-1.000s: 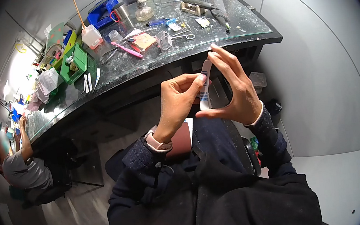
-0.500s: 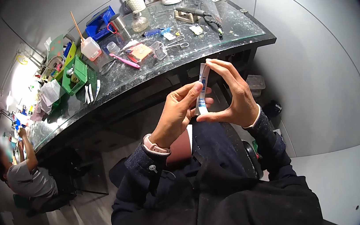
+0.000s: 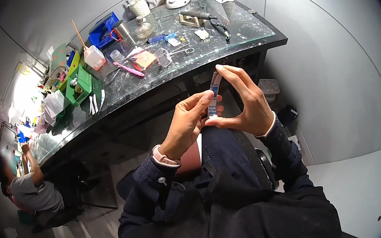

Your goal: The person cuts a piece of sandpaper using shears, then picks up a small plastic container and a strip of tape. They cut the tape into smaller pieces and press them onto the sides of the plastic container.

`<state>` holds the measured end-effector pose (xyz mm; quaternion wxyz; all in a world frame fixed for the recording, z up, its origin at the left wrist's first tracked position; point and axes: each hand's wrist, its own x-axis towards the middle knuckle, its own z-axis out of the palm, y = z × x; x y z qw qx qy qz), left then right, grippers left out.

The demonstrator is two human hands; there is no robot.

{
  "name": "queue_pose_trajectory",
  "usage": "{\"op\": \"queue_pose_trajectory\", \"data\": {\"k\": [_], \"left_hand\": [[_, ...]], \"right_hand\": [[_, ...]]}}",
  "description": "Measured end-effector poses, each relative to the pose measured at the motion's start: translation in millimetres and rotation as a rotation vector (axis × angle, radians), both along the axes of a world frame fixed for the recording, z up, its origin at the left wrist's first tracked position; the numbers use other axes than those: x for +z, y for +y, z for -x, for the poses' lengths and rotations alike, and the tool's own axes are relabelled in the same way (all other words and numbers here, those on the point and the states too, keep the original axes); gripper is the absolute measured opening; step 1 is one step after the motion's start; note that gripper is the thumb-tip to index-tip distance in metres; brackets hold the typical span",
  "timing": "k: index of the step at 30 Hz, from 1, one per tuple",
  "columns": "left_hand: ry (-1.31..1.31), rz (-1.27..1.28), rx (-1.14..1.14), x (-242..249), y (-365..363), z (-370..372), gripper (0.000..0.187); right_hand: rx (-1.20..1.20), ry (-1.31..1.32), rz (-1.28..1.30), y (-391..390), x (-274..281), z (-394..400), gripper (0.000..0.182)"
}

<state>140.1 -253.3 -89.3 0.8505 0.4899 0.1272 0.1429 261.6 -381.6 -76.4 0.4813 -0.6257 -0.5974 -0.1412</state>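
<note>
A small white strip with blue print (image 3: 212,111), maybe paper or thin card, stands roughly upright above my lap, slightly curved. My left hand (image 3: 186,122) pinches it at mid-length between thumb and fingers, with some fingertips showing behind it. My right hand (image 3: 250,100) spans it end to end: the index fingertip presses the top and the thumb supports the bottom. The strip's back face is hidden from me.
Ahead is a dark glass-topped workbench (image 3: 243,42) holding a pink toothbrush (image 3: 128,69), scissors-like forceps (image 3: 182,51), a soldering-type handpiece (image 3: 200,14) and a green bin (image 3: 84,82). Thin white strips (image 3: 93,104) lie near its edge. Another person (image 3: 36,190) sits at left.
The strip has turned a little in my fingers, showing a narrower printed face and a bent top. My grip is much the same; the bench has shifted slightly left in view.
</note>
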Motion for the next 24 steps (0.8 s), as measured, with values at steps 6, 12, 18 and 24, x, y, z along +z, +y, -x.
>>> {"op": "queue_pose_trajectory", "data": {"k": [6, 12, 18, 24], "left_hand": [[0.027, -0.114, 0.002, 2.4, -4.1, -1.9, 0.024], [0.061, -0.135, -0.025, 6.8, -9.9, 0.8, 0.025], [0.115, -0.177, -0.060, 13.1, -13.9, 5.4, 0.028], [0.024, -0.318, -0.033, 12.3, -10.0, 4.3, 0.024]], "right_hand": [[0.113, 0.121, -0.095, -6.0, 2.0, -12.2, 0.061], [0.227, 0.501, -0.192, -1.9, -10.1, -15.8, 0.029], [0.340, 0.487, -0.114, -6.4, -7.9, -23.0, 0.023], [0.390, 0.642, -0.137, -5.6, -7.5, -22.4, 0.023]]}}
